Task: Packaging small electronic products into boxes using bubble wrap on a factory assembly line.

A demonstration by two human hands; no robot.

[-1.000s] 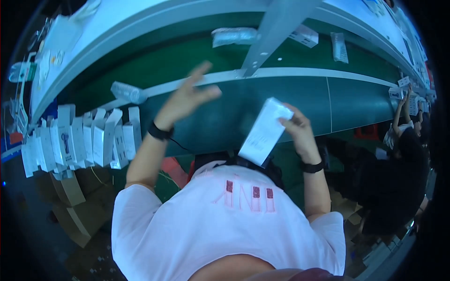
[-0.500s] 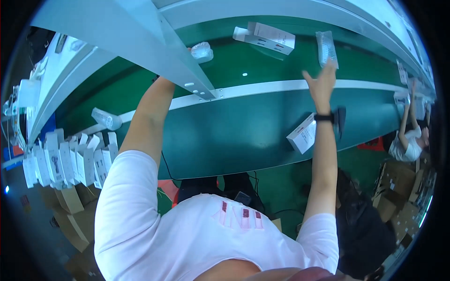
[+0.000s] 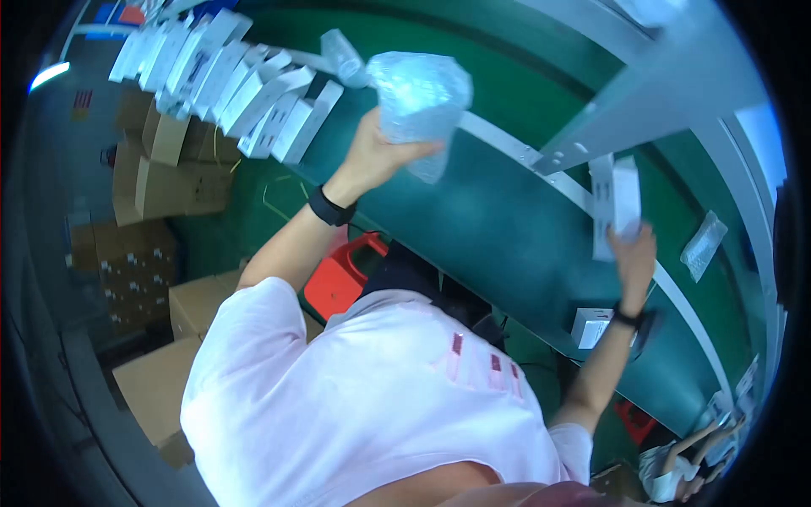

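Observation:
My left hand (image 3: pixel 378 159) grips a bubble-wrapped package (image 3: pixel 422 89), holding it up above the green work table (image 3: pixel 473 220). What lies inside the wrap cannot be made out. At the right, my right hand (image 3: pixel 634 252) has its fingers closed on the near end of a white carton (image 3: pixel 623 198) with a raised flap. A smaller white box (image 3: pixel 589 328) rests on the table beside my right wrist. Farther right, a flat bubble-wrap packet (image 3: pixel 704 245) lies on the green surface beyond the pale rail. Another wrapped piece (image 3: pixel 343 57) lies behind my left hand.
A row of upright white cartons (image 3: pixel 203 72) lines the far left end. A metal post (image 3: pixel 642 110) slants over the table at the right. Brown cardboard boxes (image 3: pixel 182 182) and a red stool (image 3: pixel 334 283) stand at the left. Another person (image 3: pixel 667 469) works at the lower right.
The view has swung left. My left hand has come from behind the post, lifting the wrapped package. My right hand, empty before near the flat packet, now holds the white carton.

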